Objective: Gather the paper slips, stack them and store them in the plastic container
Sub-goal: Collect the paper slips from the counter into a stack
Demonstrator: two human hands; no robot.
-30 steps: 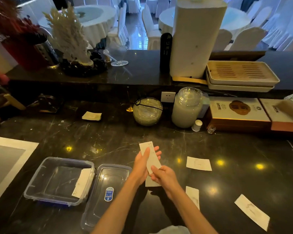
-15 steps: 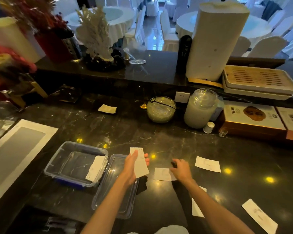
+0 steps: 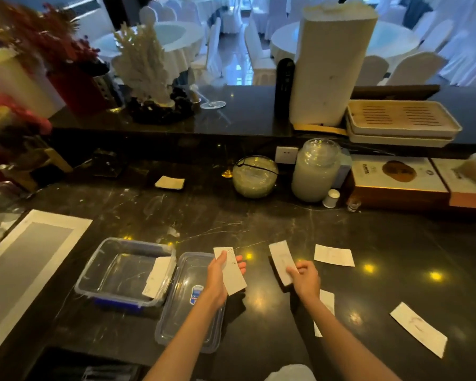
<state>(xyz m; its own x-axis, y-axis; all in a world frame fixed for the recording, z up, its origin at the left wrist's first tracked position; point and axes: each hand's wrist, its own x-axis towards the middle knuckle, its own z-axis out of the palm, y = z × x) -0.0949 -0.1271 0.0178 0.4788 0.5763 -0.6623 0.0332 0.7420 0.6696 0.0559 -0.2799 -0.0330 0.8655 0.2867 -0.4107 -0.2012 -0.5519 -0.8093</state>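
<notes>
Black shiny stone makes up the surface, with small yellow lights glinting on it. Nearest, a clear lid lies flat, with a blue sticker in its middle. One long slip lies far to the right. Another slip lies partly hidden under the right arm.

The left hand is closed on a slip, thumb on top and fingers behind, and holds it up over the edge of the lid. The right hand pinches the near end of a second slip between thumb and fingers. That slip tilts up and away from the hand. The two hands are apart.

Just left of the lid sits the clear box with a blue bottom edge. One slip leans inside it against its right wall. A grey mat with a white edge lies at the far left.

A flat slip lies a bit past the right hand. Farther back, a folded paper lies alone. Near the back wall stand a round glass bowl and a tall glass jar, side by side. A small white cup stands just right of the jar. Flat boxes sit to the right of that.
</notes>
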